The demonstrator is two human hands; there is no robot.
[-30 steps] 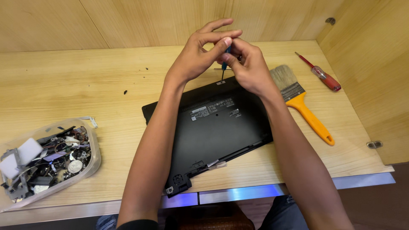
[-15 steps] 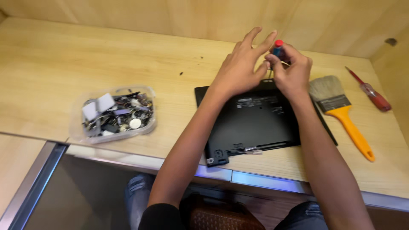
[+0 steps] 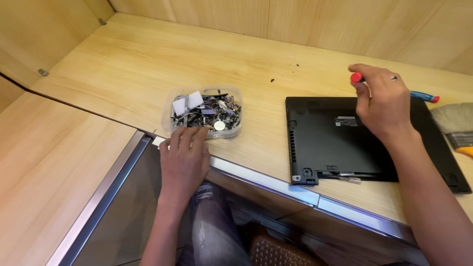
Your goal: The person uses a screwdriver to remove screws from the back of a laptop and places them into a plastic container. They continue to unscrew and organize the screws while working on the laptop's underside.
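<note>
Reaching with the left hand (image 3: 183,160) to the near wall of the clear plastic tub of small metal and electronic scraps (image 3: 206,113), fingers spread loosely, touching, clasping nothing, at the counter's (image 3: 123,74) front edge. Holding in the right hand (image 3: 383,106) a red-capped, blue-handled screwdriver (image 3: 355,77), grip closed round it, above the black upturned laptop base (image 3: 335,143) toward the right. Beside the right edge, a bristle paintbrush (image 3: 456,120).
</note>
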